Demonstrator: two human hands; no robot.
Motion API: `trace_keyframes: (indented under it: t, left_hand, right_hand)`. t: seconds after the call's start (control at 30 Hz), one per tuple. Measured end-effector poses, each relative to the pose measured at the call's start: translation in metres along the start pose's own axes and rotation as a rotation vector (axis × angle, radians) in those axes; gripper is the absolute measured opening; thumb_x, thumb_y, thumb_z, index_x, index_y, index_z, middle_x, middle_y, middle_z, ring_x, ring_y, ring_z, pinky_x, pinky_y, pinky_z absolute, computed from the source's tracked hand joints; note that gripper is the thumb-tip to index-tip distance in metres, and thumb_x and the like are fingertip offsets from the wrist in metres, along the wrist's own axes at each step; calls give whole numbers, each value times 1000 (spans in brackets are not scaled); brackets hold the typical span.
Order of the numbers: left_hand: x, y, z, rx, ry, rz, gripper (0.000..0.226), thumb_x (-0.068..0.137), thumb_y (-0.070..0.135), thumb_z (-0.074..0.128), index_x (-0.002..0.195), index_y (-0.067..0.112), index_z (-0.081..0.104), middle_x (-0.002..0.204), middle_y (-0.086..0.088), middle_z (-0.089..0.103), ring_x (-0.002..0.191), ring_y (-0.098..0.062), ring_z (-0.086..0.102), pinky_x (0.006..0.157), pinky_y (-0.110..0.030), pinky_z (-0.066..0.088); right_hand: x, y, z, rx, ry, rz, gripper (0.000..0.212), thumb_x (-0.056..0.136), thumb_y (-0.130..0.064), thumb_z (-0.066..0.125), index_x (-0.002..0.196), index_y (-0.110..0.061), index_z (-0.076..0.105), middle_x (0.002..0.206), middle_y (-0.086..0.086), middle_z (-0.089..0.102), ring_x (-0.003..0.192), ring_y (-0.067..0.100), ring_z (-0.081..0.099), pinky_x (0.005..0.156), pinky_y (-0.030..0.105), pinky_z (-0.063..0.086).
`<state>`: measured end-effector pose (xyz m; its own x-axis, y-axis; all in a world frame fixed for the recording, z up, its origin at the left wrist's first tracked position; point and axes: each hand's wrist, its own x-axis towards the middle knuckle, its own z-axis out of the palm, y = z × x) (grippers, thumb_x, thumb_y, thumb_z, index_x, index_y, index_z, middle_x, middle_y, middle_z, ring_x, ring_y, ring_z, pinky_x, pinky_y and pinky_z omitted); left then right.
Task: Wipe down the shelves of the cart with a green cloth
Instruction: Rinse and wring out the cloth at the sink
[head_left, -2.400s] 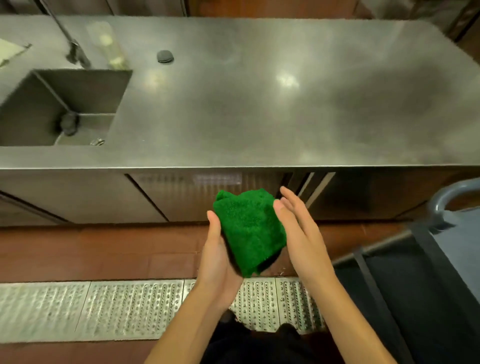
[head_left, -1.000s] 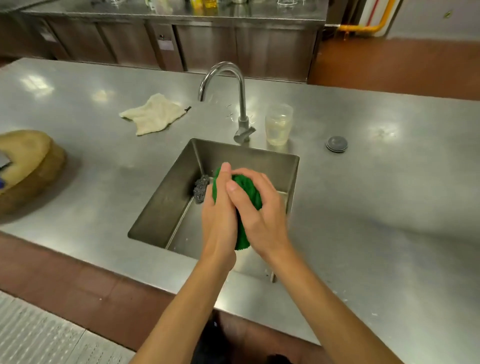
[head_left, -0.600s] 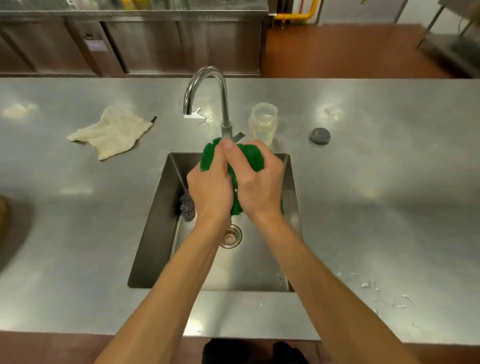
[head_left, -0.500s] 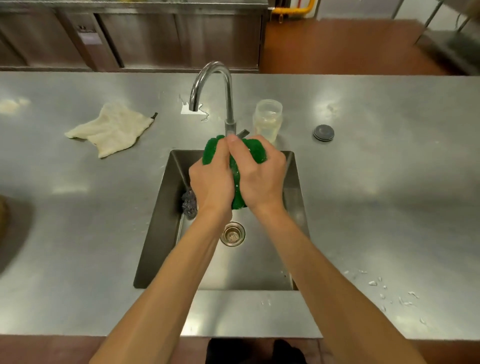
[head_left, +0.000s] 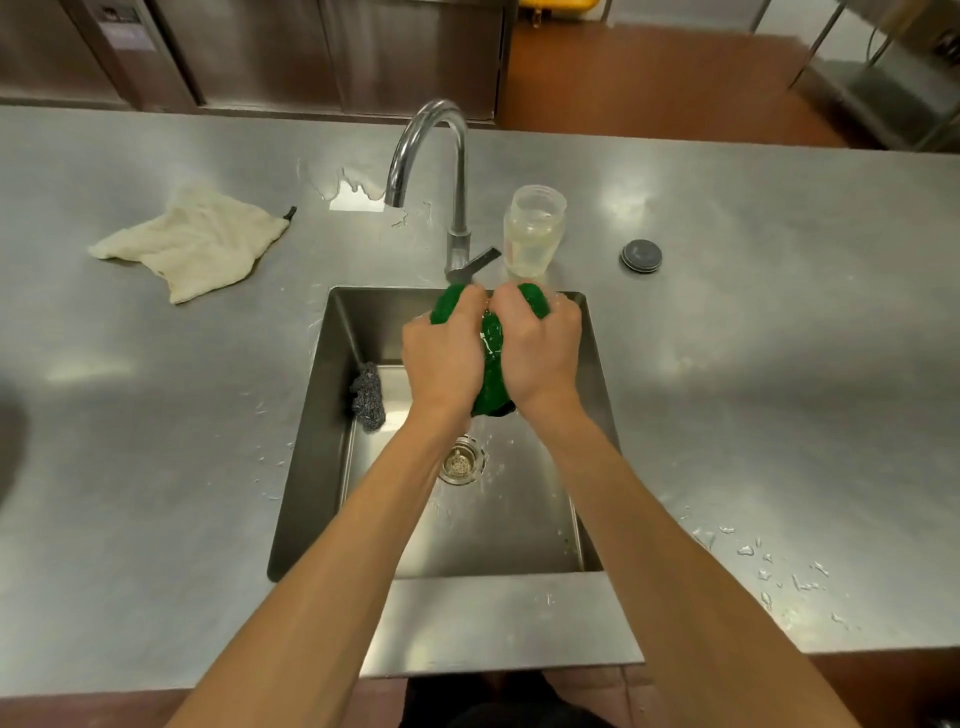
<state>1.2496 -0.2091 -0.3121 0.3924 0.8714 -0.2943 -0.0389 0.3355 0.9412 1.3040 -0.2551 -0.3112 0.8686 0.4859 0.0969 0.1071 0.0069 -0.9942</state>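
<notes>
Over the sink (head_left: 317, 441), left grip (head_left: 441, 353) and right grip (head_left: 540, 348) both clench the green cloth (head_left: 492, 364), seemingly wringing it; water spatters round the drain (head_left: 460, 462); cart unseen; wiping not begun; next, carry the cloth to its shelves.

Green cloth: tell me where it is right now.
In the head view, the green cloth is at centre, gripped between the left hand and right hand above the sink, just in front of the faucet.
</notes>
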Motion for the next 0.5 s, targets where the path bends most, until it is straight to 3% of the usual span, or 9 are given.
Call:
trace_keyframes:
  t: [0.1, 0.2, 0.3, 0.37, 0.5]
  left_hand:
    - [1, -11, -5, 43, 56, 37, 31, 76, 31, 60, 47, 24, 52, 52, 8, 51, 58, -15, 49, 62, -36, 44]
    - [-1, -19, -15, 113, 55, 23, 29, 80, 49, 57, 73, 24, 69, 75, 4, 71, 79, -15, 69, 80, -40, 57]
    - [-4, -23, -24, 222, 52, 21, 32, 86, 57, 54, 90, 30, 70, 90, 4, 72, 92, -15, 68, 91, -44, 55]
    - [-7, -24, -28, 333, 68, 66, 31, 92, 54, 53, 91, 27, 69, 89, 5, 70, 89, -12, 66, 90, -41, 54]
    - [-9, -27, -36, 489, 94, 201, 31, 94, 48, 56, 92, 22, 72, 81, 5, 70, 82, -7, 66, 80, -33, 56]
  right_hand:
    - [1, 6, 1, -58, -50, 28, 33, 75, -27, 59, 58, 0, 49, 55, 8, 47, 58, 20, 46, 61, 43, 44]
    - [-1, 14, -4, -132, -155, 95, 35, 82, -37, 65, 70, -5, 58, 71, 12, 61, 68, 16, 58, 69, 40, 51]
    - [-4, 24, -12, -356, -230, 67, 42, 86, -53, 61, 76, -13, 56, 88, 5, 58, 80, 14, 59, 68, 26, 46]
    - [-6, 30, -17, -513, -233, -4, 45, 87, -59, 57, 80, -15, 54, 93, 1, 52, 85, 13, 53, 69, 22, 39]
    - [-4, 44, -28, -726, -202, -163, 52, 83, -69, 54, 83, -17, 55, 97, -2, 44, 96, 16, 44, 83, 27, 41]
